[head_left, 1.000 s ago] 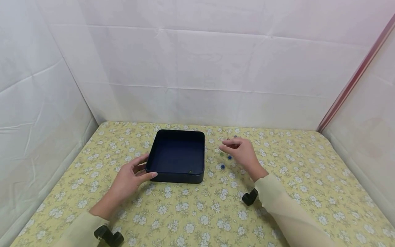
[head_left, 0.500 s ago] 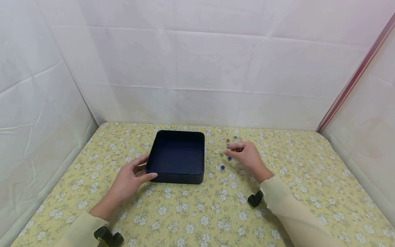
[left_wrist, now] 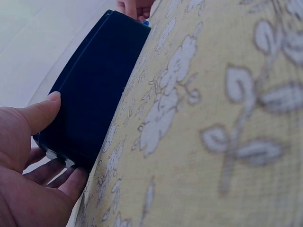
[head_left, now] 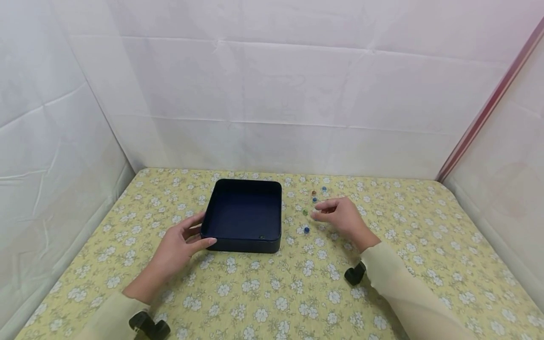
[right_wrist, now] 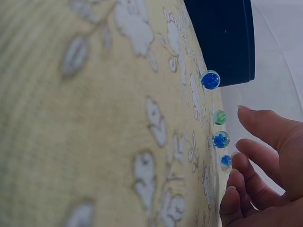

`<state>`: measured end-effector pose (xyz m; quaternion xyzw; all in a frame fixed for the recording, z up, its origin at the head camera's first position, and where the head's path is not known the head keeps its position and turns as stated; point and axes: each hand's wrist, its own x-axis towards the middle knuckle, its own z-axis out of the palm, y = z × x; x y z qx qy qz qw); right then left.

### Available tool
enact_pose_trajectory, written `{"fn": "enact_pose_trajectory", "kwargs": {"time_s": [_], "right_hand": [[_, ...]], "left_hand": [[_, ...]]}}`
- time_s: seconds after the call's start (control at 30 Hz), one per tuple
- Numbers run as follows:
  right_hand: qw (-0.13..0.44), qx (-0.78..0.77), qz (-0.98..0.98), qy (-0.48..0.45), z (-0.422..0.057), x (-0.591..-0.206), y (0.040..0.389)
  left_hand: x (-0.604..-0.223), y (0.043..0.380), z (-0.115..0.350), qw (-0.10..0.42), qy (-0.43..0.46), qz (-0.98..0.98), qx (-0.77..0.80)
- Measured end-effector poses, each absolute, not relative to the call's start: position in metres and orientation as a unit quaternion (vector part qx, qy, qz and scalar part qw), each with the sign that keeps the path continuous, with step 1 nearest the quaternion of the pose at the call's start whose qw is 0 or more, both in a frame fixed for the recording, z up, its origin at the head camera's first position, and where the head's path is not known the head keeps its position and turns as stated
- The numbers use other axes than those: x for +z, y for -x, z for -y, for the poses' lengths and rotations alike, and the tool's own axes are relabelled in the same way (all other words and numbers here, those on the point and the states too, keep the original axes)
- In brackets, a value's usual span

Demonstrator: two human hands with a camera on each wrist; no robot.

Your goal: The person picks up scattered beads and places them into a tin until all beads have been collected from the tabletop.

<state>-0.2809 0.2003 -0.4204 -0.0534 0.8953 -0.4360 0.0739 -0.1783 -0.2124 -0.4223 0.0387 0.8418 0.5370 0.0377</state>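
Note:
My left hand (head_left: 173,248) grips the near left corner of a dark blue square box (head_left: 242,245), thumb on the front wall and fingers round the left side. A small greenish marble (head_left: 261,237) shows inside, by the near wall. To the right of the box my right hand (head_left: 340,218) hovers low among glass marbles, thumb and fingers apart with nothing between them in the right wrist view. About it lie a green marble (head_left: 305,212), a dark blue marble (head_left: 306,230), an orange marble (head_left: 313,192) and a light blue marble (head_left: 324,189). Another blue marble (right_wrist: 221,139) lies near the fingertips.
A yellow flowered cloth (head_left: 272,293) covers the table. White sheets (head_left: 289,94) stand behind it and at both sides. A red strip (head_left: 488,99) runs down the back right corner. Each wrist wears a black mount (head_left: 354,274).
My right hand has shifted right and a little toward me, bringing the orange, light blue and a further blue marble into view. The left hand and box have stayed put.

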Motion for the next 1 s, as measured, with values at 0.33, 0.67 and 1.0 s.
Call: {"fn": "enact_pose_trajectory", "kwargs": {"time_s": [0.33, 0.67, 1.0], "right_hand": [[0.074, -0.402, -0.91, 0.064, -0.2008, -0.4224, 0.2834], [0.081, -0.389, -0.915, 0.066, -0.2012, -0.4221, 0.2832], [0.084, -0.391, -0.914, 0.06, -0.2023, -0.4245, 0.286]], "left_hand": [[-0.4213, 0.1778, 0.2126, 0.037, -0.038, -0.842, 0.537], [-0.4238, 0.1784, 0.2124, 0.039, -0.038, -0.844, 0.533], [-0.4237, 0.1782, 0.2124, 0.037, -0.04, -0.844, 0.534]]}}
